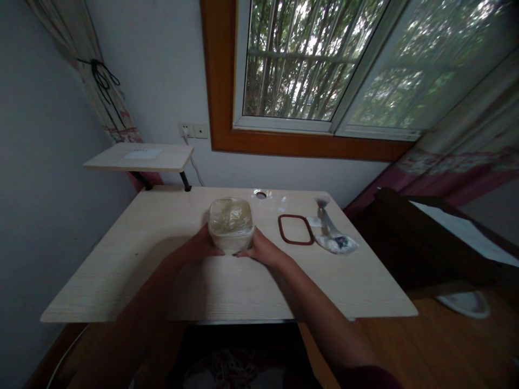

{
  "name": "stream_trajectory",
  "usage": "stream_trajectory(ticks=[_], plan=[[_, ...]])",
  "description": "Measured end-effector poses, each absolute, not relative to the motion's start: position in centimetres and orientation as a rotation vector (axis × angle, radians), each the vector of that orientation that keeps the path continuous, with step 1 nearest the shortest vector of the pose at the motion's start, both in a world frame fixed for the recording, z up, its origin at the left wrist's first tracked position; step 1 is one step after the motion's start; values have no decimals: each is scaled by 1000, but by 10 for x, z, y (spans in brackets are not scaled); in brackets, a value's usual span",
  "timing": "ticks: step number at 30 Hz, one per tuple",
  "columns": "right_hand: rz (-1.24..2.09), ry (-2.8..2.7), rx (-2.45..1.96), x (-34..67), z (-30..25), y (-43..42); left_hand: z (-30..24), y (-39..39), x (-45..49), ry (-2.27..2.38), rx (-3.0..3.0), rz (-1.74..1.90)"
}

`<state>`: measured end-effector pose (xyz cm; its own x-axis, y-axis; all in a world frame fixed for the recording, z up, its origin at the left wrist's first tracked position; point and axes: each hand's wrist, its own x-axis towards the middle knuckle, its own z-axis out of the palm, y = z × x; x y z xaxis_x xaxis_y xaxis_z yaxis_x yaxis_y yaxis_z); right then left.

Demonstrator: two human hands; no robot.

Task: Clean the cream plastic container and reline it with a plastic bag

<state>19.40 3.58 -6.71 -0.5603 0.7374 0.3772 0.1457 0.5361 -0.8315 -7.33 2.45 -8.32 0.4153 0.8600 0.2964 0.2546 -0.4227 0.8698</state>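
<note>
A pale square container [232, 241] stands at the middle of the desk, with clear crinkled plastic film across its top. My left hand [203, 244] presses against its left side, thumb toward the front. From the other side, my right hand [259, 247] grips the container's right wall, so it sits between both palms. The fingers behind the container are partly hidden. To the right, apart from my hands, lies a reddish-brown rounded square ring [295, 243]. Beside that ring is a clear plastic bag [337, 244] with whitish contents, its twisted neck pointing toward the window.
The light wood desk [243, 294] meets the wall under the window. A small raised shelf [109, 160] on black legs, bearing a white paper [142, 154], rises at the back left. A cable hole [260, 195] is near the rear edge. Dark furniture [430, 243] stands at the right.
</note>
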Motion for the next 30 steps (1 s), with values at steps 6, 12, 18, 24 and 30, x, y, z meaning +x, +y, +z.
stream_trajectory(ticks=[6,12,18,24,30], plan=[[870,-2099,-928,243,-61,49,-53,23,-114,1298,2072,1109],[625,-1867,-1041,243,-15,46,-9,17,-106,1567,1642,1344],[697,-1757,-1103,210,8,39,5,19,-77,1527,1529,1167],[895,-1827,-1086,192,4,37,11,18,-69,1460,1468,1038],[724,-1860,-1086,191,10,28,20,13,-63,1355,1430,1044]])
